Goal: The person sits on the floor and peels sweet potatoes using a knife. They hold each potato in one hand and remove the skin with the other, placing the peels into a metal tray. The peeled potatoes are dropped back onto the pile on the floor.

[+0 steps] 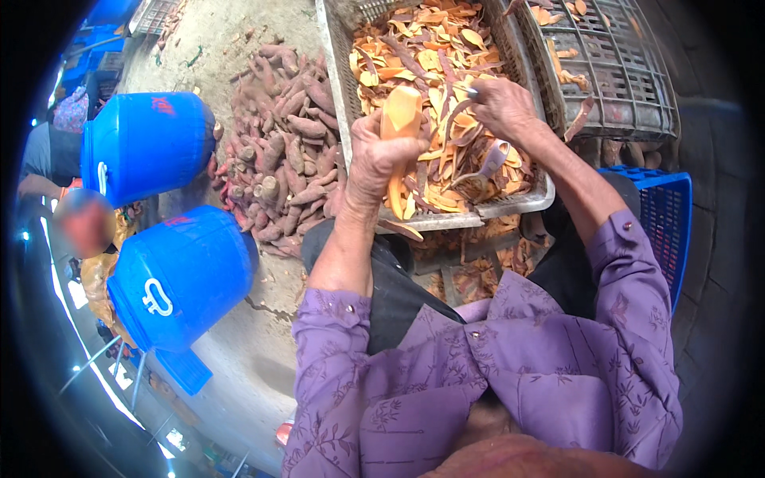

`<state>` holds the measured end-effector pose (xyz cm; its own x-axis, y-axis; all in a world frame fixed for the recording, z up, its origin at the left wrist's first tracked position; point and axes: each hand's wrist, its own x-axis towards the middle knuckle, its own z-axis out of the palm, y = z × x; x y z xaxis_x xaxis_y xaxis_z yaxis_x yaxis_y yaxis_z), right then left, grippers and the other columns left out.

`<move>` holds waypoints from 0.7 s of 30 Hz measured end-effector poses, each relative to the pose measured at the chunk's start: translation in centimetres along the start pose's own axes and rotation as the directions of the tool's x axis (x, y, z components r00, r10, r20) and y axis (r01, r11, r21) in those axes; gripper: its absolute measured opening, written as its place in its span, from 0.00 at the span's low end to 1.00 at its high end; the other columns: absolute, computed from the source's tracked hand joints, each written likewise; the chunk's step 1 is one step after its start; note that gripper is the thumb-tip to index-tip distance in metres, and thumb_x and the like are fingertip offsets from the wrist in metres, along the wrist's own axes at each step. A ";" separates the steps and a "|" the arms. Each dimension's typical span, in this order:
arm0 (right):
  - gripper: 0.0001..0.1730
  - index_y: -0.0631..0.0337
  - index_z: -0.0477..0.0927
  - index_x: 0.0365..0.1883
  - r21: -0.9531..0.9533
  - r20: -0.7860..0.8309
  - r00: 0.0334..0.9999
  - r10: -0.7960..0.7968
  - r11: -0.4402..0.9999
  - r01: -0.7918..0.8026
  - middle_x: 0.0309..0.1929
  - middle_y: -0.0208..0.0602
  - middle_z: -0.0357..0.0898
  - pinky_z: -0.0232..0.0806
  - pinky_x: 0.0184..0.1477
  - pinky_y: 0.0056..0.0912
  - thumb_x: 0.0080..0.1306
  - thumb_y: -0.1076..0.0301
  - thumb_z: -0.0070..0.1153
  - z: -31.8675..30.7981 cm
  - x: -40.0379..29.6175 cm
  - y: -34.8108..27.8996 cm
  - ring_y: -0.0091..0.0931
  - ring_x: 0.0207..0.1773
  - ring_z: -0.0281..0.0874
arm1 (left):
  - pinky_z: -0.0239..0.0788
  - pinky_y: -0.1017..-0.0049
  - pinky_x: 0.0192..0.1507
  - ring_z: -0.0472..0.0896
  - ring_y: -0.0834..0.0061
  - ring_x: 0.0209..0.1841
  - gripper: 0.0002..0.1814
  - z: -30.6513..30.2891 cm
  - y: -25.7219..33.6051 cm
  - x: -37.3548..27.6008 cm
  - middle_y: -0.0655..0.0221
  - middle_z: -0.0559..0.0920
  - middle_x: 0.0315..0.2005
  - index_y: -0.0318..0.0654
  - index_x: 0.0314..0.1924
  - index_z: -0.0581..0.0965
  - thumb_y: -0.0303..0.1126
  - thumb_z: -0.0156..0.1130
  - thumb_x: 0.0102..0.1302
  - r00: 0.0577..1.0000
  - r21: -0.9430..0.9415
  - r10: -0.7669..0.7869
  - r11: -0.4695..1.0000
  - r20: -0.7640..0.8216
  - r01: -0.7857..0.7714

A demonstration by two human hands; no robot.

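My left hand grips a peeled orange sweet potato, held upright with flat-cut facets over the near left part of a plastic crate. A long orange piece hangs below that hand. My right hand is curled over the crate's right side, around a small tool that is mostly hidden; a metallic bit shows by the fingers. Beneath both hands, orange and purple-skinned peelings fill the crate. A peeler with a pale purple handle lies on the peelings, below my right hand.
Unpeeled sweet potatoes are heaped on the concrete floor left of the crate. Two blue plastic barrels lie farther left, near another person. An upturned grey crate stands at right, a blue basket beside my right arm.
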<state>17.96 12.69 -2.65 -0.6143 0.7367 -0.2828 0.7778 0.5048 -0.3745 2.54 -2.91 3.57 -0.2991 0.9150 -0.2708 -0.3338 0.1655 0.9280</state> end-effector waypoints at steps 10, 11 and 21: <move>0.20 0.59 0.79 0.46 0.885 -0.054 0.969 -0.240 0.438 0.158 0.21 0.22 0.71 0.61 0.23 0.18 0.62 0.54 0.59 -2.9 -2.6 -5.3 0.15 0.21 0.66 | 0.66 0.86 0.24 0.75 0.86 0.24 0.23 -0.8 -3.1 1.7 0.71 0.79 0.30 0.29 0.46 0.75 0.23 0.66 0.46 0.999 0.147 0.042 0.988 -0.015 -0.039; 0.18 0.59 0.80 0.44 0.903 0.013 0.963 -0.270 0.418 0.105 0.21 0.23 0.72 0.61 0.23 0.17 0.61 0.57 0.60 -2.3 -2.1 -4.9 0.13 0.21 0.67 | 0.66 0.86 0.24 0.75 0.86 0.23 0.24 -0.7 -3.3 1.7 0.71 0.78 0.30 0.29 0.47 0.74 0.24 0.65 0.46 0.999 0.122 0.033 0.992 -0.017 -0.030; 0.16 0.59 0.80 0.42 0.881 -0.170 0.966 -0.193 0.409 0.237 0.20 0.24 0.75 0.58 0.17 0.12 0.63 0.57 0.60 -2.1 -0.5 -4.0 0.11 0.19 0.69 | 0.64 0.85 0.13 0.73 0.81 0.14 0.24 -0.6 -3.1 1.6 0.64 0.78 0.22 0.32 0.47 0.71 0.47 0.40 0.70 0.979 -0.252 -0.193 0.946 0.068 0.204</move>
<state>15.45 11.27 0.84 -0.7213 0.6908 -0.0508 0.0553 -0.0157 -0.9983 2.60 -2.16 0.07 -0.1676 0.8888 -0.4266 -0.6017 0.2506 0.7584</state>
